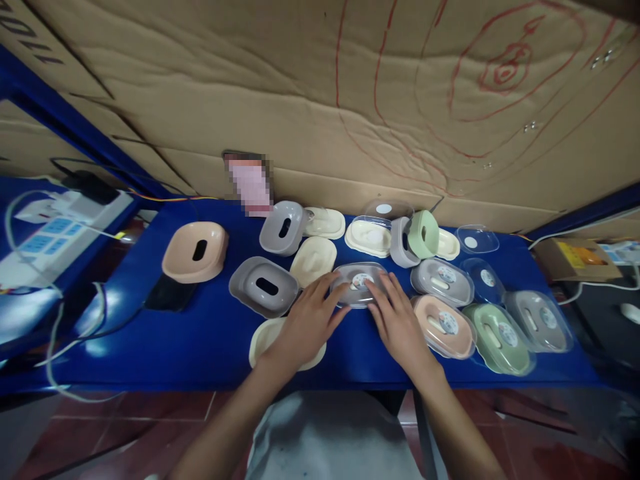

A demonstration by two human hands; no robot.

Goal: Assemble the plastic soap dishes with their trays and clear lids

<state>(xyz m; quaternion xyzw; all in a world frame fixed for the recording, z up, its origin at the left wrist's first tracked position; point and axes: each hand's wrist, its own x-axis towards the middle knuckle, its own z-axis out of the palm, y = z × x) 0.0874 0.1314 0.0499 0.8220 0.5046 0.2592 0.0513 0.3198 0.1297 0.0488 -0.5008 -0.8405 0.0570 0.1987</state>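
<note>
A grey box [357,298] under a clear lid with a round sticker lies between my hands. My left hand [309,320] rests its outstretched fingers on the lid's left side, its thumb by the near edge. On the opposite side, my right hand [403,319] lays spread fingers over the lid's right edge. Part of the box is hidden beneath the fingers. Under my left wrist is a cream oval piece [261,343], partly covered. Left of that hand sits an uncovered grey box [250,293] with a dark slot.
Lidded peach [443,327], green [500,340] and grey boxes stand right. An open peach box [213,263] is left, near a power strip [45,247]. Cream pieces, clear lids and a pixelated rectangle [250,187] lie toward the cardboard wall [300,100]. The blue table [165,347] has a front edge.
</note>
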